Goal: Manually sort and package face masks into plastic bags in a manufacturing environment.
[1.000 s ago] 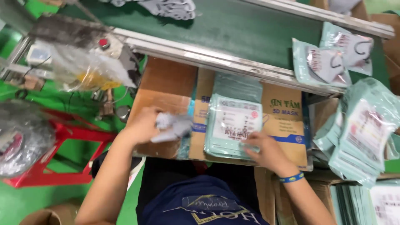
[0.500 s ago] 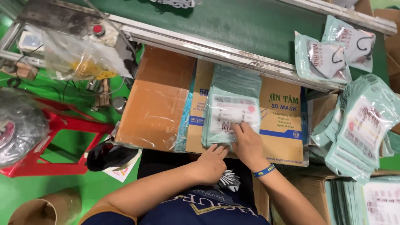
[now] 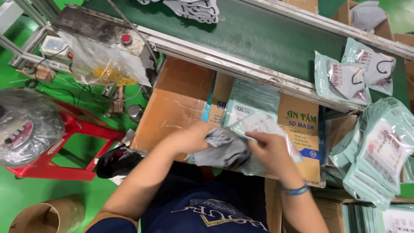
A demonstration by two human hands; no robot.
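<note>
You are sliding the grey mask [image 3: 224, 151] into the pouch [image 3: 263, 129], just above the carton [image 3: 181, 103]. Left hand [image 3: 192, 138] fingers are clamped on the mask; right hand [image 3: 269, 151] is pinching the pouch mouth. Pushing the mask fully in looks next.

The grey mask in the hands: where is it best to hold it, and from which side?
Grip the grey mask at its bare left end, coming from the left, as the left hand does. Its right end already sits by the pouch mouth under the right hand, so that side is crowded.
</note>
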